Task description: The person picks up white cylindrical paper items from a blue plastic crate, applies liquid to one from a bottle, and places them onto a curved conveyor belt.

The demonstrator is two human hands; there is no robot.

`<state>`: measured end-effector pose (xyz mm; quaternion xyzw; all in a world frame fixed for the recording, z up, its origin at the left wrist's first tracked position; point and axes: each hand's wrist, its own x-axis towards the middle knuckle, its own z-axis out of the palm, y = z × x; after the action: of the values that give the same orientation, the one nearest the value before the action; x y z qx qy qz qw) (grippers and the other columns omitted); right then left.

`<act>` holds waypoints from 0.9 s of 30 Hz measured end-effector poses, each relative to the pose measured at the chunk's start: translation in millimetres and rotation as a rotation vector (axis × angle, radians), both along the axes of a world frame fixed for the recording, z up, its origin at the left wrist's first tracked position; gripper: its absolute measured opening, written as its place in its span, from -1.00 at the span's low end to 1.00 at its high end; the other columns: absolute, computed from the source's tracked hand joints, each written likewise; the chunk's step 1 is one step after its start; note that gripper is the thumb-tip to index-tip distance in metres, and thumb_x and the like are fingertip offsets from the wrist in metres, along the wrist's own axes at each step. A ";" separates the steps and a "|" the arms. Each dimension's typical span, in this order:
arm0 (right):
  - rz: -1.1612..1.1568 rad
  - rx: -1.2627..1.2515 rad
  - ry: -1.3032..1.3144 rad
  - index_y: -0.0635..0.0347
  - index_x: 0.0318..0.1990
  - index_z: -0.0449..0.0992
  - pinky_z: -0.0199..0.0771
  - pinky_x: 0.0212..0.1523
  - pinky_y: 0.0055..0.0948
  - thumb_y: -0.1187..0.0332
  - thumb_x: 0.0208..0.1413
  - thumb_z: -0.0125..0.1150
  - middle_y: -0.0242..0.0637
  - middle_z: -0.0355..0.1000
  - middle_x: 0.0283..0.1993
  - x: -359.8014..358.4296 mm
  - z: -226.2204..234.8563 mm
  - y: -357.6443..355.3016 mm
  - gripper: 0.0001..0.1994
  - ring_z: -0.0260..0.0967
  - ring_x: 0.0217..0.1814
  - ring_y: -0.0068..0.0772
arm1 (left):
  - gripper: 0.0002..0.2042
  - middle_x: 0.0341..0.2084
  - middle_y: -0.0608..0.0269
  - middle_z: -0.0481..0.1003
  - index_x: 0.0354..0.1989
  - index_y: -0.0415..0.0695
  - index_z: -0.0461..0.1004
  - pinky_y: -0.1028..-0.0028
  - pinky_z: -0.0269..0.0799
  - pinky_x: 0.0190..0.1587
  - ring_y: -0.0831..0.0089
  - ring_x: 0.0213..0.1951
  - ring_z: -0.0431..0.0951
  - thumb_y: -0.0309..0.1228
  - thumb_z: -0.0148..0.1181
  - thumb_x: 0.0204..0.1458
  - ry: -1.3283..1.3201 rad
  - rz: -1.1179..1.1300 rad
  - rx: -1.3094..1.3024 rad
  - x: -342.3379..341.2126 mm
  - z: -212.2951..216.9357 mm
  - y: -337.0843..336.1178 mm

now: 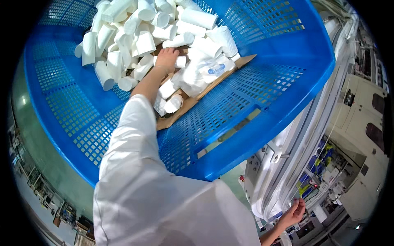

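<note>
My left hand [166, 60] reaches down into a large blue plastic basket [209, 160], its fingers closed over a white roll [180, 62] that shows on both sides of the hand. Around it lies a heap of similar white rolls [145, 42], tumbled at many angles. Beside the hand, a crumpled clear plastic bag [197, 78] with blue print rests on a brown cardboard sheet [221, 80]. Well outside the basket, at the lower right, my right hand [294, 212] hangs near a metal rail with its fingers loosely bent and nothing visible in them.
A pale metal conveyor frame [283, 156] runs along the basket's right side. Beyond it stand cream machine cabinets [361, 123] and blue and yellow items [318, 164]. Green floor [39, 123] lies to the left, with dark equipment [67, 213] along the far edge.
</note>
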<state>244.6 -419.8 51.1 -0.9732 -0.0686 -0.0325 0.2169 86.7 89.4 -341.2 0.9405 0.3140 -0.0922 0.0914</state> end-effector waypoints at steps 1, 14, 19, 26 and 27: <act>0.008 0.013 -0.018 0.37 -0.28 0.37 0.27 -0.25 -0.53 0.39 0.07 0.00 -0.27 0.34 -0.38 1.1 -5.3 -6.5 -0.81 0.27 -0.33 -0.51 | -0.60 -0.27 0.04 0.36 -0.15 -0.10 0.32 0.30 0.28 -0.14 0.19 -0.15 0.36 -0.31 0.14 -0.25 -0.049 0.066 -0.086 1.4 23.8 1.7; 0.230 0.434 -0.009 0.36 -0.16 0.32 0.31 -0.23 -0.48 0.41 0.02 0.04 -0.20 0.35 -0.28 6.4 -1.6 117.5 -0.75 0.30 -0.29 -0.45 | -0.55 -0.33 0.20 0.47 -0.16 -0.19 0.35 0.48 0.41 -0.23 0.49 -0.24 0.46 -0.31 0.31 -0.27 -1.376 0.479 -1.606 96.6 205.0 -62.4; 0.862 0.535 0.017 0.28 0.15 -0.02 0.26 0.00 -0.32 0.19 -0.04 0.12 -0.05 0.07 0.14 -7.7 3.5 252.2 -0.35 0.17 0.09 -0.18 | -0.45 -0.19 0.21 0.40 -0.10 -0.20 0.30 0.47 0.31 -0.12 0.49 -0.16 0.39 -0.44 0.37 -0.36 -1.641 -0.196 -1.631 92.1 329.3 -95.9; 0.608 0.535 0.285 0.34 -0.16 0.31 0.31 -0.21 -0.51 0.54 -0.27 0.29 -0.21 0.36 -0.20 4.1 -4.2 274.4 -0.57 0.32 -0.24 -0.45 | -0.64 -0.09 0.12 0.26 -0.08 -0.15 0.29 0.39 0.14 0.04 0.31 0.03 0.22 -0.27 0.05 -0.05 -1.528 0.072 -1.214 100.0 273.0 -36.6; 0.550 0.622 0.278 0.38 -0.23 0.35 0.32 -0.27 -0.58 0.52 -0.30 0.27 -0.28 0.39 -0.34 10.9 -5.4 265.7 -0.63 0.34 -0.31 -0.50 | -0.61 -0.09 0.07 0.24 -0.12 -0.18 0.31 0.33 0.11 0.05 0.22 -0.02 0.23 -0.31 0.12 -0.16 -1.393 0.326 -0.886 102.8 212.1 -15.3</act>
<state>255.5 -154.1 45.7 -0.8024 -0.2823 0.1386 0.5072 189.4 74.1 -129.1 0.6024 0.2526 0.4092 0.6371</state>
